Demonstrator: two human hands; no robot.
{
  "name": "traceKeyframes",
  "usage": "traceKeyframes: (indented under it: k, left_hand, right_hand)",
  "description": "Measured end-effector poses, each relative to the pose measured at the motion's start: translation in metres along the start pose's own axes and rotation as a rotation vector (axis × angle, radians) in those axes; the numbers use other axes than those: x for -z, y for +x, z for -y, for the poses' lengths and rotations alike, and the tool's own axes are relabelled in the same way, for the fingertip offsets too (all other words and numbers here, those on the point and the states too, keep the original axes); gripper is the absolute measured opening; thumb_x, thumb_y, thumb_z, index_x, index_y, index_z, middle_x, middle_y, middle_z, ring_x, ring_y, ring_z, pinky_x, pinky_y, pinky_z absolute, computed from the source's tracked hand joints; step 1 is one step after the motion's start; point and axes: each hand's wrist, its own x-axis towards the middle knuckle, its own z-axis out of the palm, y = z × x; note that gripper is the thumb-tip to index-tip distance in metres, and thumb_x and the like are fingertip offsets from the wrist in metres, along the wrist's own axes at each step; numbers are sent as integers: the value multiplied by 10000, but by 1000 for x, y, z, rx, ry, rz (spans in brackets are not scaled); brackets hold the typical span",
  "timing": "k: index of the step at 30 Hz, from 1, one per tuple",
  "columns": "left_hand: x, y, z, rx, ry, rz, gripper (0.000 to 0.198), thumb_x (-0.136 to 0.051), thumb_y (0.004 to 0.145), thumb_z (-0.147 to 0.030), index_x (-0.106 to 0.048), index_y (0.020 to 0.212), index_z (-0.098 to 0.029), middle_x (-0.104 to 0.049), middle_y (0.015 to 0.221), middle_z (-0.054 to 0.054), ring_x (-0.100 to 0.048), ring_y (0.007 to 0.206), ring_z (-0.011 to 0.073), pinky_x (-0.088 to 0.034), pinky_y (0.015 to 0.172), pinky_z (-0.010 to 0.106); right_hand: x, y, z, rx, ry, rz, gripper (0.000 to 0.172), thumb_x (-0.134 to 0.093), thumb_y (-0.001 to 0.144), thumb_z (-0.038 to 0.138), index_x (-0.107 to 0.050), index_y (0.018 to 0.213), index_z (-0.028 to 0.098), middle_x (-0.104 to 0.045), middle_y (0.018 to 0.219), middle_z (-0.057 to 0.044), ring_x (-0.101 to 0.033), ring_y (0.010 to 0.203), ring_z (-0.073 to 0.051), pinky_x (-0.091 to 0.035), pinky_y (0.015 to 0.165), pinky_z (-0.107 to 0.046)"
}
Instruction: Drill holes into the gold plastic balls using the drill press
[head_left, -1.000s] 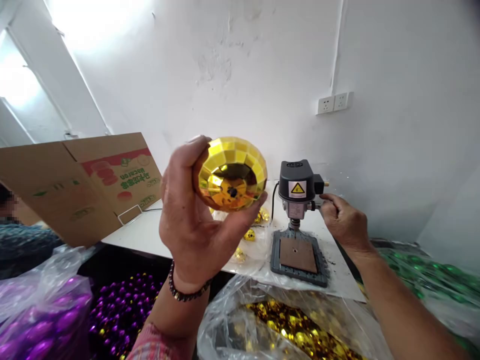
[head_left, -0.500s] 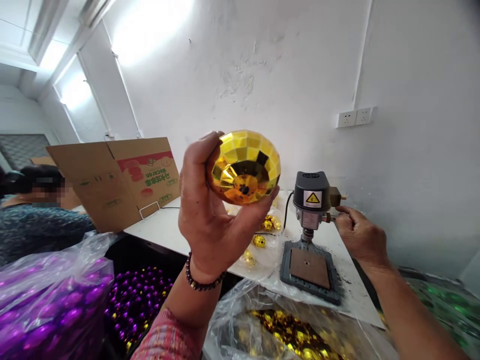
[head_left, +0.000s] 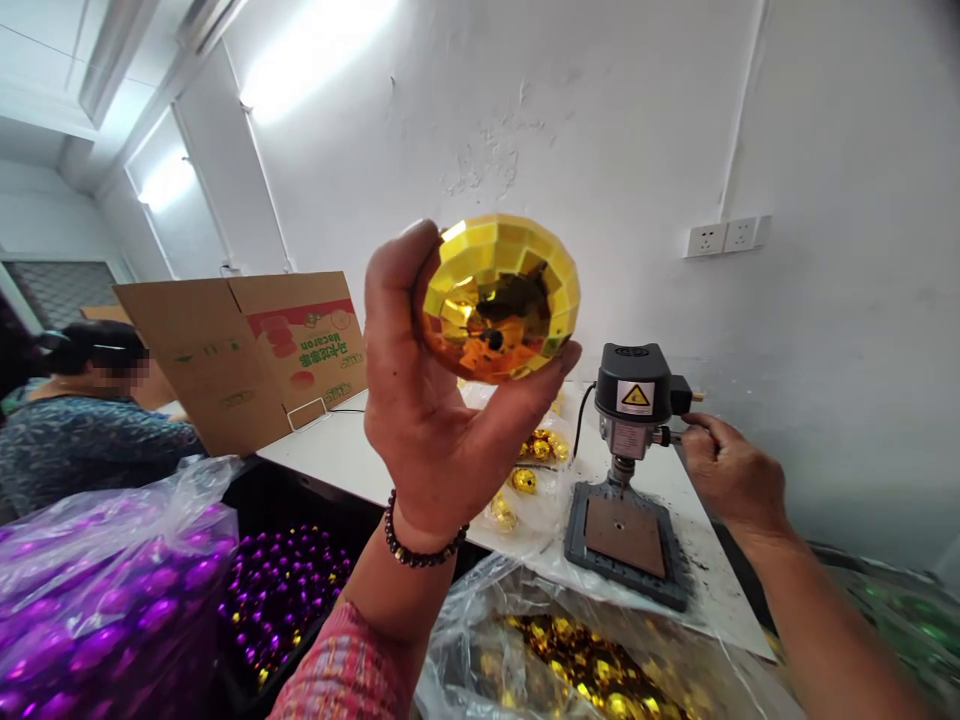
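You are holding a gold faceted ball [head_left: 501,296] up in front of you, your left hand [head_left: 435,400] cupping it from below and the side, thumb over its left edge and fingertips under its right. A small dark hole in the ball's mirrored face is pointing toward you. A dark beaded bracelet [head_left: 421,545] is circling that wrist, above a red patterned sleeve [head_left: 337,675].

Below the raised hand, a clear plastic bag of gold balls [head_left: 577,665] is lying open; to its left, bags of purple balls [head_left: 112,610] are crowding the lower corner.

To the right of the ball, your right hand [head_left: 724,470] is closing around the side lever of a small bench drill [head_left: 634,400], whose grey base plate [head_left: 626,540] is sitting on a white table [head_left: 337,450]. Between the two hands, a few more small gold balls [head_left: 525,480] are resting in clear plastic on the tabletop.

Farther off to the left of your left hand, an opened cardboard box [head_left: 247,350] is leaning on the table, and another person [head_left: 82,420] is sitting beyond it. On the white wall behind the drill, a double socket [head_left: 724,237] is showing.
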Motion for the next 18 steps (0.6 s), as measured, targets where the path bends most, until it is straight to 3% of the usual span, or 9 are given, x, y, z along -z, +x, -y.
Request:
traceKeyframes:
  k: [6, 9, 12, 15, 18]
  left_hand:
    - [3, -6, -10, 123, 42, 47, 703, -755, 863, -383, -401, 1468, -433, -536, 1443, -36, -455, 1454, 244, -468, 1186, 371]
    - [-2, -30, -2, 240, -30, 194, 700, -783, 827, -298, -468, 1447, -379, -598, 1363, -2, -540, 1365, 238, -487, 1152, 381]
    - [-18, -83, 25, 571, -230, 496, 645, -805, 781, -292, -565, 1379, -277, -662, 1253, 52, -646, 1174, 226, -566, 1004, 356]
    - [-46, -161, 52, 1012, -422, 757, 550, -808, 750, -359, -651, 1253, -202, -717, 1088, 67, -674, 1000, 203, -572, 876, 321]
    - [-73, -235, 64, 1363, -530, 869, 452, -797, 715, -440, -710, 1053, -154, -730, 972, 62, -654, 909, 189, -526, 851, 318]
  right_hand:
    - [2, -1, 3, 21, 24, -26, 464, -409, 840, 373, -778, 1070, 210, -776, 971, -165, -707, 798, -309, -482, 667, -388]
    - [2, -2, 4, 14, 22, -38, 474, -410, 820, 347, -779, 1065, 179, -778, 972, -174, -712, 799, -299, -480, 689, -373]
    - [0, -2, 2, 14, 6, -12, 489, -391, 848, 341, -758, 1131, 187, -780, 1050, -142, -725, 902, -272, -502, 763, -346]
    - [-5, 1, -3, 5, -18, 6, 479, -383, 877, 326, -739, 1167, 191, -761, 1161, -121, -716, 1039, -247, -520, 843, -322]
    - [-8, 2, -8, 56, 20, -35, 452, -391, 894, 329, -746, 1137, 189, -770, 1120, -115, -721, 1016, -243, -533, 856, -329]
